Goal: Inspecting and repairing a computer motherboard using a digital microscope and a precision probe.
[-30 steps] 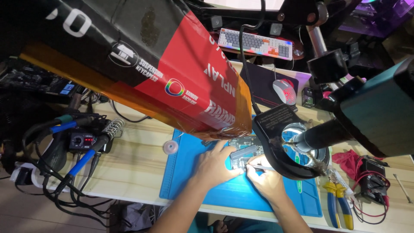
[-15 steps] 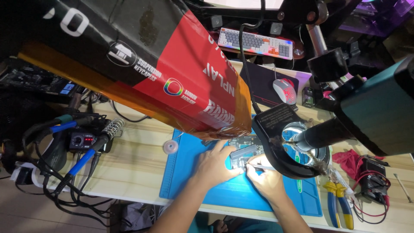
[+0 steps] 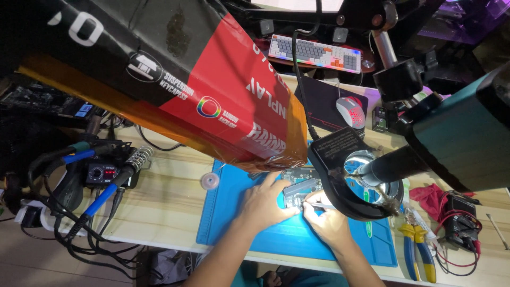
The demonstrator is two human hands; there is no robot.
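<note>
My left hand (image 3: pixel 264 203) rests flat on the blue work mat (image 3: pixel 223 218), its fingers pressing the edge of a small green circuit board (image 3: pixel 300 187). My right hand (image 3: pixel 325 220) grips a thin metal tool, probably tweezers (image 3: pixel 317 205), with its tip on the board. A black ring magnifier lamp (image 3: pixel 348 175) hangs over the board's right side and hides part of it. A big red, black and orange cardboard box (image 3: pixel 212 101) looms above the mat's far edge.
A soldering station with a blue-handled iron (image 3: pixel 103 175) and tangled cables sits at left. A tape roll (image 3: pixel 209 182) lies beside the mat. Yellow-and-blue pliers (image 3: pixel 417 250), a red cloth (image 3: pixel 433 196) and a meter with red leads (image 3: pixel 459 223) lie at right. A keyboard (image 3: pixel 314 53) and mouse (image 3: pixel 349 111) sit behind.
Both hands stay on the board; only slight finger shifts are visible.
</note>
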